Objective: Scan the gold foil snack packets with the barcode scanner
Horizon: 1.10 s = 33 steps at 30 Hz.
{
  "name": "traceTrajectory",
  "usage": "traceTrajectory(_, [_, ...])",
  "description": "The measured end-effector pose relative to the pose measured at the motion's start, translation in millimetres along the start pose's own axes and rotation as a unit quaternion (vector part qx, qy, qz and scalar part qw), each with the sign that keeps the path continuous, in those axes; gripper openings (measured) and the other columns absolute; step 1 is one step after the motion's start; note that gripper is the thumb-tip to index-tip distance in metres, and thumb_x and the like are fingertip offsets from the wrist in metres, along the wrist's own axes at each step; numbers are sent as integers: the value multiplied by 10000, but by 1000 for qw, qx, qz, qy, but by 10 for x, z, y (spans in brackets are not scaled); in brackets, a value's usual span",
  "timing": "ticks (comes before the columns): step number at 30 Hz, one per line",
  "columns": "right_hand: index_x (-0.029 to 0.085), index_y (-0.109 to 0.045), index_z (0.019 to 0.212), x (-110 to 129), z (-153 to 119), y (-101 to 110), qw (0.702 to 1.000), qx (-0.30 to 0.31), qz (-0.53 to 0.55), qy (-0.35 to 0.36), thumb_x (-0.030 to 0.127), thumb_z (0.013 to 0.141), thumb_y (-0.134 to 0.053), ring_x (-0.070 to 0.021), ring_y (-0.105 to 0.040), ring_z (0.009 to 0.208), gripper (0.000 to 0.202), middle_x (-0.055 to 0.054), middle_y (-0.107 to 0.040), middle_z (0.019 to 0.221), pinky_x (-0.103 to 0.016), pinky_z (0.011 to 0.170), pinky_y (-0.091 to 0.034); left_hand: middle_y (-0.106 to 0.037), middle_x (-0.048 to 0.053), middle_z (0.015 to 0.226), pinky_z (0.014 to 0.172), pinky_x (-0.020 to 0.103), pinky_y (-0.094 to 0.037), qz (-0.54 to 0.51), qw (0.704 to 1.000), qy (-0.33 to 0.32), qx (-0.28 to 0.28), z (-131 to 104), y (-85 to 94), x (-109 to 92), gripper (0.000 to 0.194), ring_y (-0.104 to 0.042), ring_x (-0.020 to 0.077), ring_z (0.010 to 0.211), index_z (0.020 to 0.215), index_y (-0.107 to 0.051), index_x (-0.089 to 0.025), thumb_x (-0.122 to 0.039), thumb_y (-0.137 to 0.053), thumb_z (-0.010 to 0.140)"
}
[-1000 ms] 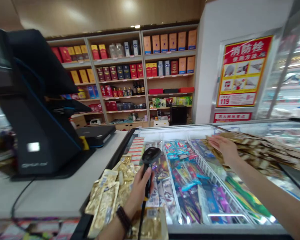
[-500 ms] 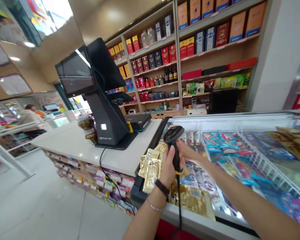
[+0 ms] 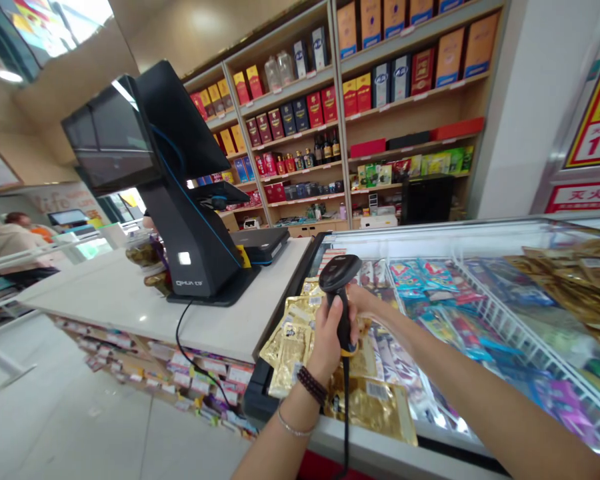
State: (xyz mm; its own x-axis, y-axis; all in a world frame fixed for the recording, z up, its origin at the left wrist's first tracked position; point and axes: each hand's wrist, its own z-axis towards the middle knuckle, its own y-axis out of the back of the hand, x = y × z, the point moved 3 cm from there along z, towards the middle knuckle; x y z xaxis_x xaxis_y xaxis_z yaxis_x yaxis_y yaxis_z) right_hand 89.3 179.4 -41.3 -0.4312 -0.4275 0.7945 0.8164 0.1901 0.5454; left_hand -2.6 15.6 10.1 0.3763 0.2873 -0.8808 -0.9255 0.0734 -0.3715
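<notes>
My left hand [image 3: 329,333] is wrapped around the handle of a black barcode scanner [image 3: 341,273], held upright with its head on top. A black cable runs down from the handle. My right hand [image 3: 359,303] reaches in just behind the scanner; its fingers are hidden there, so I cannot see what they hold or touch. Gold foil packets [image 3: 291,353] lie in a pile left of my left hand, on the dark edge of the chest freezer. Below the scanner, a larger gold packet [image 3: 380,410] with a barcode label lies on the freezer's front side.
Blue, purple and other packets [image 3: 423,277] fill the freezer, split by a white wire divider [image 3: 500,307]. To the left, a white counter [image 3: 215,327] bears a dark checkout terminal [image 3: 185,233]. Shelves of boxes [image 3: 300,117] stand behind. A person [image 3: 17,247] is at far left.
The view has swung right, so the counter and terminal sit further left in the picture. My left hand keeps hold of the barcode scanner, and less of my right hand's fingers shows behind it.
</notes>
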Motion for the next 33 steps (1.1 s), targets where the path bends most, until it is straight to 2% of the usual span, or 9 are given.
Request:
traceTrajectory(4, [166, -791, 876, -297, -2, 470, 994, -40, -67, -80, 390, 886, -926, -234, -746, 791, 261, -37, -764, 830, -330, 723, -579, -595, -63, 756, 431, 232, -343, 16, 1000, 2, -16, 43, -1, 54, 714, -465, 63, 443, 1001, -587, -221, -868, -806, 793])
traceTrajectory(6, [187, -821, 890, -399, -15, 679, 987, -90, -92, -94, 390, 851, -919, -288, -775, 859, 230, -75, -803, 871, -344, 745, -567, -589, -68, 751, 428, 225, -343, 33, 999, 6, -20, 71, -9, 85, 722, -479, 63, 443, 993, -578, -223, -882, -793, 791])
traceTrajectory(8, [202, -844, 1004, -458, -30, 817, 980, -137, -111, -89, 379, 873, -864, -320, -792, 999, 221, -101, -841, 1025, -371, 845, -587, -582, -73, 738, 421, 219, -334, 45, 999, 9, -18, 94, -20, 106, 731, -488, 64, 438, 963, -558, -229, -900, -783, 782])
traceTrajectory(11, [211, -857, 1104, -497, -49, 904, 972, -185, -131, -67, 335, 897, -791, -333, -767, 1194, 249, -119, -841, 1203, -424, 1045, -567, -570, -80, 711, 411, 215, -322, 53, 999, 7, -9, 110, -37, 115, 739, -488, 67, 427, 933, -536, -236, -915, -779, 771])
traceTrajectory(15, [212, -870, 1026, -545, -39, 933, 964, -223, -135, -49, 341, 878, -763, -353, -747, 1241, 224, -129, -844, 1200, -480, 1137, -527, -576, -77, 713, 414, 209, -331, 51, 999, -2, -15, 104, -43, 115, 750, -485, 63, 429, 951, -552, -230, -922, -777, 769])
traceTrajectory(21, [214, -843, 944, -673, 3, 971, 954, -273, -106, -71, 400, 963, -611, -320, -792, 1028, 298, -129, -855, 1042, -424, 936, -586, -553, -83, 673, 397, 198, -315, 56, 998, -7, -18, 98, -66, 142, 742, -468, 55, 408, 888, -524, -236, -926, -772, 771])
traceTrajectory(26, [259, -789, 755, -719, -31, 1061, 938, -323, -91, -89, 498, 926, -632, -335, -776, 887, 332, -112, -828, 848, -412, 803, -565, -569, -72, 701, 387, 190, -302, 65, 998, 0, 5, 98, -112, 166, 758, -478, 47, 403, 859, -523, -231, -933, -787, 748])
traceTrajectory(30, [230, -818, 873, -615, -86, 1283, 918, -385, -60, -74, 622, 936, -538, -375, -773, 990, 486, -150, -855, 997, -453, 851, -574, -555, -75, 694, 388, 192, -311, 72, 997, 4, 14, 110, -113, 190, 752, -474, 49, 408, 866, -531, -229, -931, -777, 761])
traceTrajectory(33, [223, -824, 907, -518, -196, 1556, 916, -396, -33, -51, 665, 925, -547, -359, -779, 959, 522, -142, -856, 989, -444, 863, -581, -558, -74, 693, 395, 199, -326, 75, 996, 22, 43, 111, -121, 207, 746, -473, 54, 408, 877, -525, -233, -931, -765, 774])
